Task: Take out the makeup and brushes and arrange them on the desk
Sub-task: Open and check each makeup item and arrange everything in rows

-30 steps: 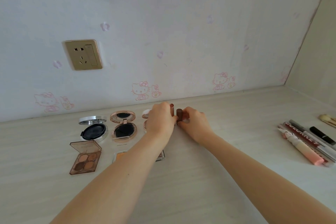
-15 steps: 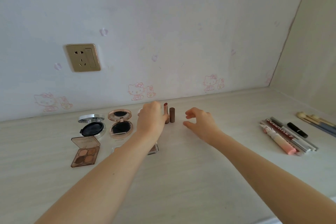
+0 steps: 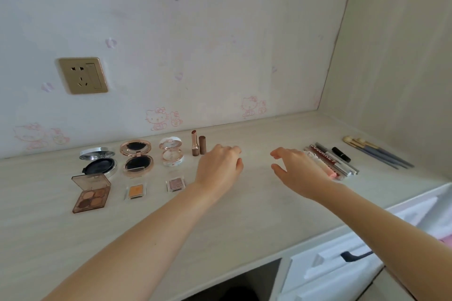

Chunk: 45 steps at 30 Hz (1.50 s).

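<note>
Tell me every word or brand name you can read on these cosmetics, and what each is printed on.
"COLORKEY": in white letters along the dark red tube, in the bundle of pens on the right.
Faint print on the lid of the eyeshadow palette: too blurred to read.
Nothing else carries readable text; the wall socket shows none.

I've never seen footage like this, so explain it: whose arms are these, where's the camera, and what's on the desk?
There is no machine here. One camera sits on a person's head, looking forward and down, so both bare arms are the wearer's own. The left hand and right hand are open over the desk; neither has a grip on anything. At the left lie three open compacts, an eyeshadow palette, two small single pans, and an uncapped lipstick standing beside its cap. At the right lie tubes and pens, then brushes.
</note>
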Motion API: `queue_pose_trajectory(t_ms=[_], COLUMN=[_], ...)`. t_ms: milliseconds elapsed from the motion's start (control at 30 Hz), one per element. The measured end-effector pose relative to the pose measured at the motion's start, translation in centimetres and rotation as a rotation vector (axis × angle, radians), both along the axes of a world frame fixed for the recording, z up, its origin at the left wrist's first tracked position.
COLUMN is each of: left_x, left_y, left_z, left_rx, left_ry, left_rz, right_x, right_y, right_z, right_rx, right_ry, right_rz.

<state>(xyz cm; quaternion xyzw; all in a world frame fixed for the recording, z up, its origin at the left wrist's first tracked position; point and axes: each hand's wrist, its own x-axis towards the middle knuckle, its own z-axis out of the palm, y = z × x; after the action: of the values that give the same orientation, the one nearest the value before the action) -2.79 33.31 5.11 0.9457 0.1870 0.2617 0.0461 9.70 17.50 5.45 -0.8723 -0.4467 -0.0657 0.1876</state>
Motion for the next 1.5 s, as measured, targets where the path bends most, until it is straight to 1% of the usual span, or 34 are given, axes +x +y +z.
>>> queue_pose_trajectory(t_ms=[100, 267, 400, 533, 700, 800, 933, 1033, 1167, 1233, 1333, 1500], left_x=[1.8, 5.5, 9.2, 13.4, 17.8, 20.2, 22.8, 24.4, 26.1, 26.8, 27.2, 27.0], left_y=[-2.1, -5.5, -7.4, -8.9, -9.9, -10.0, -10.1, -10.5, -11.1, -11.3, -11.6, -11.4], left_z=[-0.9, -1.7, -2.3, -2.6, -2.3, -1.8, -1.5, -1.5, -2.0, -2.5, -3.0, -2.8], left_rx=[-0.027, -0.069, -0.198, -0.264, -0.237, -0.214, -0.241, -0.286, -0.285, -0.289, -0.306, -0.389], left_ry=[0.055, 0.080, 0.077, 0.077, 0.053, -0.009, 0.015, 0.101, 0.277, 0.313, 0.313, 0.210], left_rz=[-0.080, -0.187, -0.258, -0.327, -0.398, -0.380, -0.381, -0.390, -0.374, -0.361, -0.353, -0.363], right_x=[1.1, 3.7, 5.9, 8.6, 12.3, 14.1, 15.4, 16.2, 16.5, 16.4, 16.3, 16.1], right_y=[-3.2, -7.7, -10.5, -12.3, -12.7, -12.2, -11.1, -10.6, -10.4, -10.4, -10.5, -10.6], right_z=[-0.1, -0.3, -0.2, -0.5, -1.4, -2.0, -2.5, -2.9, -3.3, -3.3, -3.5, -3.8], right_rx=[-0.024, -0.035, -0.027, -0.048, -0.034, -0.027, 0.001, -0.005, 0.017, 0.054, 0.096, 0.163], right_ry=[-0.009, -0.023, -0.034, -0.041, 0.033, 0.079, 0.080, 0.065, 0.068, 0.071, 0.078, 0.056], right_rz=[-0.051, -0.142, -0.196, -0.263, -0.347, -0.375, -0.403, -0.425, -0.455, -0.460, -0.455, -0.450])
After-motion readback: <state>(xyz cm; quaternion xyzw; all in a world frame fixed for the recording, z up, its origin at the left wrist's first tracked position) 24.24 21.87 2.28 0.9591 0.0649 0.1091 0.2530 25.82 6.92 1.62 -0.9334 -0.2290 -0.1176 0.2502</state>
